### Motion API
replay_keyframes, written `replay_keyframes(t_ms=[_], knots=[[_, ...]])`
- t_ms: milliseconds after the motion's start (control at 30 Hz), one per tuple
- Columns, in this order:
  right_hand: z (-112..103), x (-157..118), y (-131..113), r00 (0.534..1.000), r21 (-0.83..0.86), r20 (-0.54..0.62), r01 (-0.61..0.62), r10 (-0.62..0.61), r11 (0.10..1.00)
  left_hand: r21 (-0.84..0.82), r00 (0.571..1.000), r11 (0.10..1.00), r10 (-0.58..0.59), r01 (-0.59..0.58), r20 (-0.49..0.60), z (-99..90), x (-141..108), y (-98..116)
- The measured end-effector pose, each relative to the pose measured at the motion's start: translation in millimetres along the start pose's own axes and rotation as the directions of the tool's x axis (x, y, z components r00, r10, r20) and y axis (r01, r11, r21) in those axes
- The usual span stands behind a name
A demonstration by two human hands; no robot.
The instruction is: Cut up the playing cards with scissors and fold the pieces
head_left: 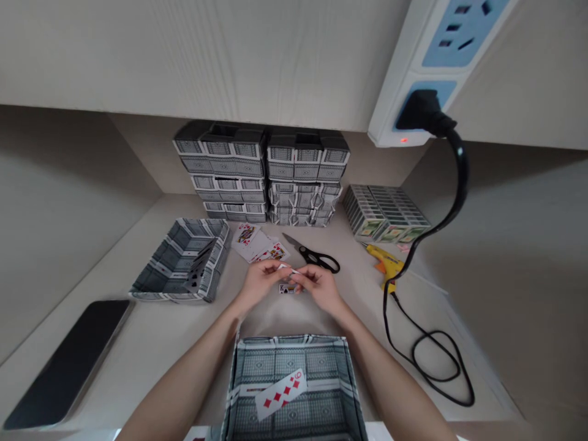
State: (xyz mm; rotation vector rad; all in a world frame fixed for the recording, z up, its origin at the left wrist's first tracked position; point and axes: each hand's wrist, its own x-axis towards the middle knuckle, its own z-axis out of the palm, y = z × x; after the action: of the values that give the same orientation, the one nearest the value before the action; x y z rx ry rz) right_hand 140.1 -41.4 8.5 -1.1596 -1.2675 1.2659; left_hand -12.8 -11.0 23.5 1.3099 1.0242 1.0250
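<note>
My left hand [263, 280] and my right hand [319, 285] meet above the table, fingers closed on a playing card [290, 269] seen nearly edge-on. Just below the fingertips shows a king card [286, 289], partly covered by my right hand; whether it is held or lies on the table I cannot tell. Between my forearms stands an open box made of folded cards [294, 349], with a folded diamond card [281, 395] inside. Beyond my left hand lie loose face cards [250, 240]. Black-handled scissors [315, 254] rest just behind my right hand.
At left are another card box [179, 245] with black-suit cards inside and a dark phone [68, 361]. Card boxes [229, 165] are stacked at the back, beside packs of cards [386, 211]. A yellow glue gun [388, 263], its cable [416, 355] and a power strip [404, 79] are at right.
</note>
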Motion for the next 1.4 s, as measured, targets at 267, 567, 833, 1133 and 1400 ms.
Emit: replay_keyframes(t_ms=[267, 567, 833, 1133, 1400], knots=[[1.3, 0.8, 2.3, 1.0, 0.047, -0.01, 0.005, -0.005, 0.999, -0.009, 1.0, 1.0, -0.017, 0.017, 0.012, -0.5, 0.6, -3.1], [1.5, 3.2, 4.2, 0.999, 0.075, -0.034, -0.005, 0.007, 0.997, -0.029, 0.999, 0.998, -0.047, 0.048, 0.016, -0.8, 1.9, -5.9], [1.6, 3.6, 1.6, 0.999, 0.097, -0.045, -0.021, 0.025, 0.995, -0.017, 0.997, 0.997, -0.08, 0.08, 0.014, -1.2, 1.5, -3.6], [0.8, 3.9, 2.8, 0.998, 0.09, -0.046, -0.033, 0.038, 0.995, -0.015, 0.998, 0.998, -0.065, 0.065, 0.002, 0.7, 0.4, -2.3], [-1.1, 4.2, 5.2, 0.998, 0.006, -0.051, -0.036, 0.036, 0.999, 0.031, 0.998, 0.998, -0.056, 0.057, -0.013, 0.2, 1.3, -4.7]])
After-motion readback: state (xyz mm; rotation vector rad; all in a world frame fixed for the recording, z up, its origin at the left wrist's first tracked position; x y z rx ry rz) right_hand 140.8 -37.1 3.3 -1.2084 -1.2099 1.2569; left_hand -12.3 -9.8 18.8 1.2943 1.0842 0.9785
